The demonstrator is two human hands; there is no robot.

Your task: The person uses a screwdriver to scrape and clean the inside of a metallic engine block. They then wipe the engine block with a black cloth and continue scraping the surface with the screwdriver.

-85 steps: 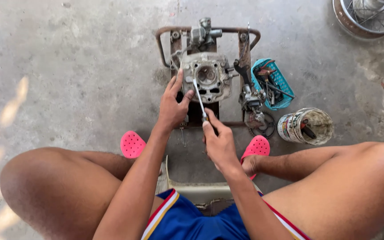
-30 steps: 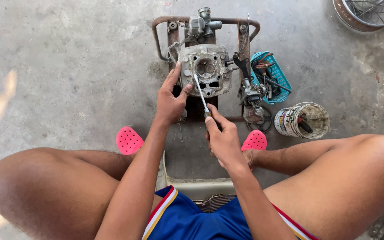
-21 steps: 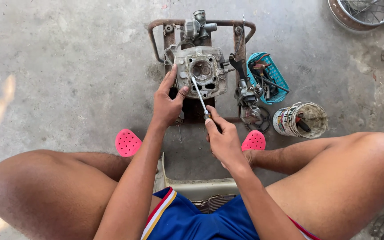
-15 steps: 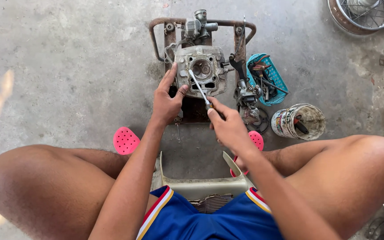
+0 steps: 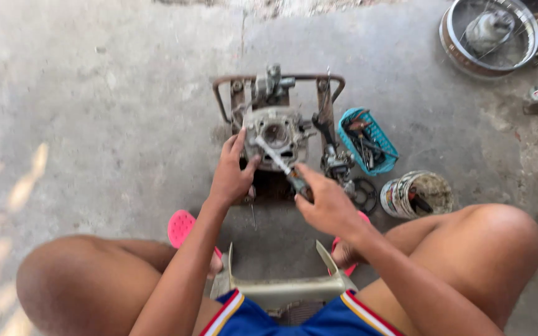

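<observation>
While the left hand (image 5: pixel 230 179) steadies the heavy, rigid metal engine block (image 5: pixel 276 132), the right hand (image 5: pixel 325 205) clamps a screwdriver (image 5: pixel 281 165) by its handle. Grip looks best at the block's casing edge.

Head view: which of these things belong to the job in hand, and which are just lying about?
In hand: engine block on its rusty frame, steadied by left hand; screwdriver in right hand.

Lying about: blue basket of tools, paint can, spoked wheel.
</observation>
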